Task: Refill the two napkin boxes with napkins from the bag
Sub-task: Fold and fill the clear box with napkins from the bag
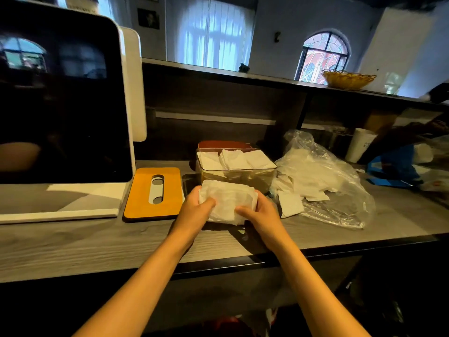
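Nearest the camera, two bare forearms reach out over the bench [73, 246]. The left hand [194, 207] and the right hand [261, 214] grip one thick wad of white napkins [227, 203] between them — fingers curled round its ends, thumbs lying on top. The wad sits just in front of a clear napkin box [237, 175], apparently raised a little off the bench.

That box stands open and already shows napkins up near its rim, loosely laid and uneven. A dark shape beside its lower left corner may be the second box (too hidden by the wad to say). Left of it lies an orange lid with a slot [153, 192], flat on the bench, and behind the box a reddish lid-like piece [222, 144] peeks out.

To the right, the clear plastic bag [323, 186] slumps open with napkins spilling from its mouth.

Judging from this, the step in hand is carrying a fresh wad to a box. The next move calls for squaring the stack and lowering it in level — pressing gently so a lid can sit flush.
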`<act>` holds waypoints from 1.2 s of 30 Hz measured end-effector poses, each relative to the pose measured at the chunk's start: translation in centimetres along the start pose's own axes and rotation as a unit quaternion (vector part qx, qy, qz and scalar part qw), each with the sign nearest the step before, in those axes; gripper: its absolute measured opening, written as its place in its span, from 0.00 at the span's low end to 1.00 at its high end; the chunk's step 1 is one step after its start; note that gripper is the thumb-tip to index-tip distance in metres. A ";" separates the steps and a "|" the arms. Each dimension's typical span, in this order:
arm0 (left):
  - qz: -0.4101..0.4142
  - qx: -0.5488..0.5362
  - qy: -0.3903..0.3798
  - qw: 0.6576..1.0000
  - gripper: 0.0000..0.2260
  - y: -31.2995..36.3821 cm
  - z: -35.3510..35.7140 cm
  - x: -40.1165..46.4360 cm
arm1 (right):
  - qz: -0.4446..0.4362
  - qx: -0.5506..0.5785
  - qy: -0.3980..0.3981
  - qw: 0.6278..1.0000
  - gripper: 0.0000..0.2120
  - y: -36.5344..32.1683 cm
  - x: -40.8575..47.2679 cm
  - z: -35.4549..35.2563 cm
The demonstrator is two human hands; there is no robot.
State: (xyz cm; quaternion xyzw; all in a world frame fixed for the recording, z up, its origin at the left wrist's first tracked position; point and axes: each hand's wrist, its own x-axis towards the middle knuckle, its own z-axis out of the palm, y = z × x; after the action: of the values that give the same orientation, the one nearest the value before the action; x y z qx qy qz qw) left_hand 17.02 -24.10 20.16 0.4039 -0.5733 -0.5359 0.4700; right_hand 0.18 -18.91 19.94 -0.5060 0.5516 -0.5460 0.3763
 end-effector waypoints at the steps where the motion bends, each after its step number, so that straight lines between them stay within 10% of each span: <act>1: 0.005 0.005 0.014 1.000 0.13 -0.2 0.1 -0.1 | -0.005 -0.002 -0.007 1.000 0.26 0.1 -0.1 0.2; 14: 0.028 0.025 0.197 0.980 0.09 -0.1 2.5 -0.3 | -0.002 0.029 0.233 0.972 0.11 -0.1 1.4 4.4; 36: 0.031 -0.001 0.155 0.987 0.07 -0.2 2.6 -0.5 | 0.034 0.018 0.252 0.967 0.04 0.1 3.0 4.9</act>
State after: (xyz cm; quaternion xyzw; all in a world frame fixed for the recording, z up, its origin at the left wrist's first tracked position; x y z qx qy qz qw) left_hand 14.65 -23.03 19.97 0.4637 -0.5054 -0.4526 0.5698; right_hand 4.26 -22.89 19.68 -0.3267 0.6353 -0.6526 0.2525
